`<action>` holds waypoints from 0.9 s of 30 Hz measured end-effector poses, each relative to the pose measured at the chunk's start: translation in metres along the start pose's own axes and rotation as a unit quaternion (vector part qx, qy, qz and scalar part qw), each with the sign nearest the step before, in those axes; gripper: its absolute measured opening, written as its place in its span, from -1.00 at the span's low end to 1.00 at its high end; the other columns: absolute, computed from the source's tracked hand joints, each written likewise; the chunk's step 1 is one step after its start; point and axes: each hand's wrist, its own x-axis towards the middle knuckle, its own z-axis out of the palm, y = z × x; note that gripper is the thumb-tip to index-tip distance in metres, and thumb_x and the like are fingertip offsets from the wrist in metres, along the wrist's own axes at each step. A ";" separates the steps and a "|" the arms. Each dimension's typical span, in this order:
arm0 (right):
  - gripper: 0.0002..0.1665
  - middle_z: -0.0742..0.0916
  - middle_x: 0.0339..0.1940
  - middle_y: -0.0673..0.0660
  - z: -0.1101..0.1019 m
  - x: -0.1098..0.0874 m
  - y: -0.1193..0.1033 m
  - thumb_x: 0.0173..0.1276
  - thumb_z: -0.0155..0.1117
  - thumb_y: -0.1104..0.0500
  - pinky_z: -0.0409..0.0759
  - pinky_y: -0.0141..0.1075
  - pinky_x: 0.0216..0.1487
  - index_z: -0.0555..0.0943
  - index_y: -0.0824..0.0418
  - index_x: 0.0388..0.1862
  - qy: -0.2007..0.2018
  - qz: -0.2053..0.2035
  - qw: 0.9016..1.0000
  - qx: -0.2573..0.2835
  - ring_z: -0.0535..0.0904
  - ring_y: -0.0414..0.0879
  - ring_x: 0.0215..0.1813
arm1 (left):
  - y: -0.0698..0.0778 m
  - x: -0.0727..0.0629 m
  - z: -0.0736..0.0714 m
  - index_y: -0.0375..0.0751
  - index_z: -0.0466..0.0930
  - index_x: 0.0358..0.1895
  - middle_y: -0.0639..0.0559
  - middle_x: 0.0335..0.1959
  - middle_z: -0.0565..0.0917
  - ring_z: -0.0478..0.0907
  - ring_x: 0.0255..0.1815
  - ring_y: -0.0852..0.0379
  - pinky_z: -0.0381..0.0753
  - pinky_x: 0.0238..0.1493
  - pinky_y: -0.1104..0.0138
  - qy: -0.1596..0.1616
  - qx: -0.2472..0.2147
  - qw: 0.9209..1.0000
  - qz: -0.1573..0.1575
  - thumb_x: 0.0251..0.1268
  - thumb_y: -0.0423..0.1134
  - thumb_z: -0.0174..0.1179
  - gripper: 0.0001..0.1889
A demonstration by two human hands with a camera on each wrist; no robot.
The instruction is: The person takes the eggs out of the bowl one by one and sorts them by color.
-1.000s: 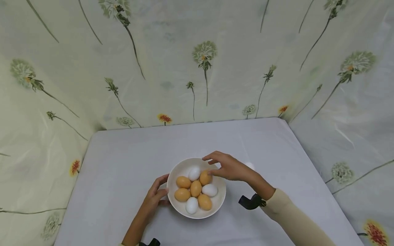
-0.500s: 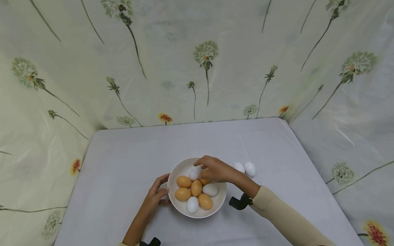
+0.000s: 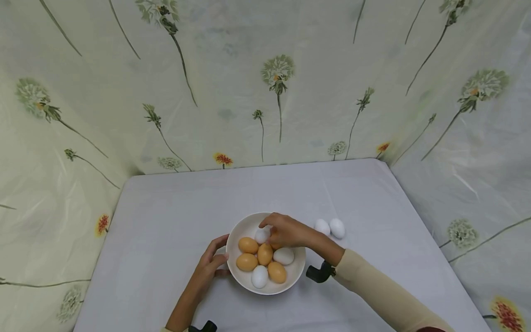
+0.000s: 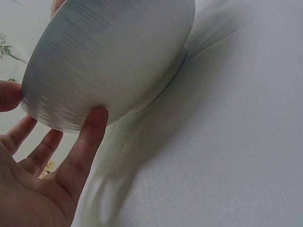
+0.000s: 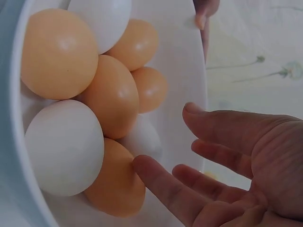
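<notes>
A round white bowl [image 3: 244,227] holds several brown and white eggs. My left hand [image 3: 208,262] grips its left side; in the left wrist view the thumb is at the rim and the other fingertips lie against the outer wall [image 4: 118,52]. My right hand [image 3: 288,231] reaches over the bowl's far right. In the right wrist view its fingers are spread, one fingertip right at a brown egg [image 5: 113,184], a white egg [image 5: 143,137] just behind it. From the head view, the hand covers most of that brown egg.
Two white eggs, one on the left [image 3: 322,227] and one on the right [image 3: 337,228], lie side by side on the white-covered table [image 3: 186,203], right of the bowl. Flower-printed curtains [image 3: 228,92] enclose its back and sides. Black mounts [image 3: 319,273] are on both wrists.
My right hand has moved left and down over the far brown egg, its fingers drawing in closer. The two white eggs on the table have come into view. My left hand stays on the bowl.
</notes>
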 end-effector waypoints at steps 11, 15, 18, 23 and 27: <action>-0.47 0.58 0.25 0.24 0.006 0.009 -0.005 0.28 0.43 0.22 0.64 -0.11 0.11 0.58 0.31 0.22 -0.015 0.021 1.000 0.011 0.58 0.10 0.15 | 0.000 0.001 0.001 0.09 0.33 0.42 -0.12 0.46 0.33 0.66 0.03 -0.09 0.75 -0.19 0.13 0.009 -0.009 1.000 -0.013 0.42 -0.21 0.08 -0.48; -0.51 0.59 0.25 0.23 0.008 0.013 -0.008 0.28 0.43 0.22 0.63 -0.13 0.10 0.60 0.29 0.19 -0.013 0.015 1.000 -0.003 0.57 0.07 0.13 | 0.000 0.002 0.001 0.08 0.32 0.43 -0.12 0.46 0.32 0.65 0.05 -0.10 0.75 -0.17 0.12 0.009 -0.009 1.000 -0.014 0.41 -0.21 0.08 -0.47; -0.53 0.61 0.23 0.22 0.010 0.015 -0.010 0.27 0.43 0.21 0.61 -0.13 0.14 0.62 0.28 0.16 -0.008 0.001 0.999 -0.031 0.57 0.05 0.14 | 0.000 0.002 0.001 0.10 0.33 0.43 -0.11 0.46 0.32 0.65 0.07 -0.11 0.75 -0.15 0.12 0.009 -0.009 1.000 -0.016 0.42 -0.21 0.08 -0.48; -0.54 0.65 0.21 0.21 0.013 0.018 -0.013 0.24 0.45 0.19 0.54 -0.06 0.28 0.65 0.26 0.12 0.001 -0.016 0.997 -0.073 0.53 0.07 0.26 | 0.000 0.001 0.002 0.09 0.32 0.43 -0.12 0.47 0.32 0.64 0.08 -0.13 0.74 -0.14 0.13 0.008 -0.011 1.000 -0.016 0.42 -0.21 0.07 -0.47; -0.55 0.64 0.24 0.18 0.016 0.020 -0.015 0.22 0.46 0.19 0.48 -0.03 0.36 0.66 0.20 0.11 0.001 -0.008 0.997 -0.081 0.49 0.08 0.35 | 0.000 0.001 0.002 0.08 0.32 0.43 -0.13 0.46 0.32 0.64 0.08 -0.13 0.74 -0.16 0.15 0.008 -0.016 1.000 -0.016 0.41 -0.21 0.08 -0.47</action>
